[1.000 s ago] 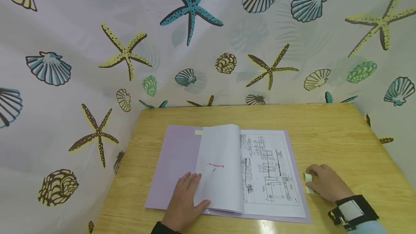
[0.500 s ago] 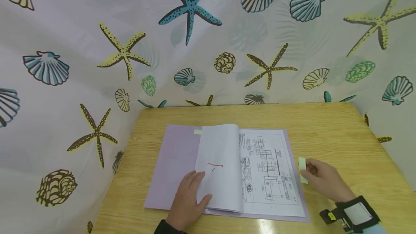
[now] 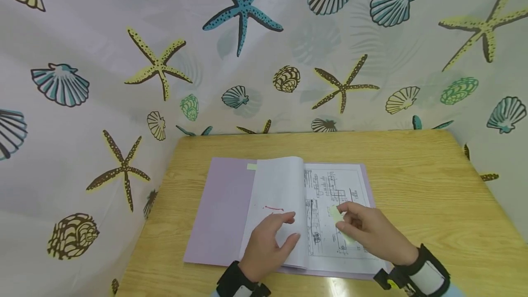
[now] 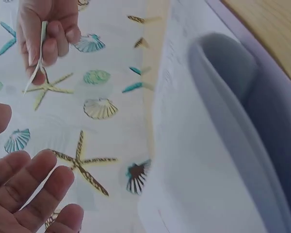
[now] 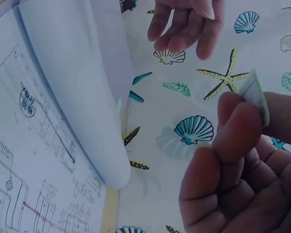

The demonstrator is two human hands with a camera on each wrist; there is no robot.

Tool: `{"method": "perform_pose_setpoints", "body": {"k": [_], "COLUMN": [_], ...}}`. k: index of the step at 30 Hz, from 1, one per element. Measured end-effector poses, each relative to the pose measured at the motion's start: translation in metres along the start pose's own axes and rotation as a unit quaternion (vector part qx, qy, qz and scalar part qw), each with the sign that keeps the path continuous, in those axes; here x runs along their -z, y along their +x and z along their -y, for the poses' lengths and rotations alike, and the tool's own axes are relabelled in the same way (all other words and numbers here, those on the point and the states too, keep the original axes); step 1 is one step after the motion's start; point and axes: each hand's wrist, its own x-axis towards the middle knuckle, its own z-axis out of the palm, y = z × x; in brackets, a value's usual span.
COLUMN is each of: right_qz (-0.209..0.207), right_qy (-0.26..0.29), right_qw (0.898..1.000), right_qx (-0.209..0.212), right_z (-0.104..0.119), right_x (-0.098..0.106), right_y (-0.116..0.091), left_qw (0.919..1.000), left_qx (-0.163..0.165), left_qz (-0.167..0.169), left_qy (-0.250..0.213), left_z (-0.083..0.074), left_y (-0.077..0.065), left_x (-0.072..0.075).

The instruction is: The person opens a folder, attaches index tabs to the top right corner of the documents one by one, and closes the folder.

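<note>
Green slip [image 3: 335, 214] between right fingers [image 3: 355, 209]

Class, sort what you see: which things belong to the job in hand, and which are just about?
Likely the job:
pale green slip, pinched in the right hand
left hand
lilac folder
printed drawing
small green tab, probably

Just there:
wooden table
patterned cloth
wrist straps

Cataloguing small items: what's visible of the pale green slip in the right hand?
The pale green slip looks like a narrow paper strip, pinched by the right hand, which partly covers it. It's held in the air, overlapping the drawing sheet in the head view; edge-on from the left wrist, it's thin and slightly bent. Layer count unclear.
</note>
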Motion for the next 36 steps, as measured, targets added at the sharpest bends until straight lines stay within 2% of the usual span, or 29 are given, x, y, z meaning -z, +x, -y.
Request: {"method": "perform_pose_setpoints", "body": {"k": [7, 13, 17, 21, 26, 29, 31, 36], "right_qz": [0.030, 0.037, 0.019, 0.005, -0.011, -0.018, -0.018, -0.017], "right_qy": [0.002, 0.010, 0.013, 0.019, 0.040, 0.054, 0.057, 0.055], "right_qw": [0.996, 0.994, 0.995, 0.997, 0.999, 0.998, 0.998, 0.998], "right_qx": [0.080, 0.102, 0.098, 0.074, 0.028, 0.017, 0.013, 0.010], "right_z": [0.019, 0.020, 0.016, 0.015, 0.032, 0.046, 0.052, 0.057], "right_x": [-0.013, -0.020, -0.021, -0.021, -0.018, -0.015, -0.013, -0.014], "right_y": [0.011, 0.015, 0.015, 0.015, 0.016, 0.016, 0.016, 0.016], "left_qw": [0.9959, 0.9905, 0.9865, 0.9821, 0.9778, 0.9801, 0.9833, 0.9867], "left_qx": [0.005, 0.012, 0.031, 0.058, 0.077, 0.064, 0.043, 0.011], "left_qz": [0.024, 0.007, -0.023, -0.044, -0.051, -0.051, -0.053, -0.057], "left_qy": [-0.087, -0.137, -0.159, -0.174, -0.188, -0.181, -0.169, -0.152], "left_z": [-0.018, -0.023, -0.021, -0.019, -0.027, -0.035, -0.040, -0.040], "left_y": [0.023, 0.032, 0.032, 0.030, 0.030, 0.030, 0.030, 0.030], "left_x": [-0.005, -0.009, -0.009, -0.007, 0.001, 0.009, 0.013, 0.014]}}
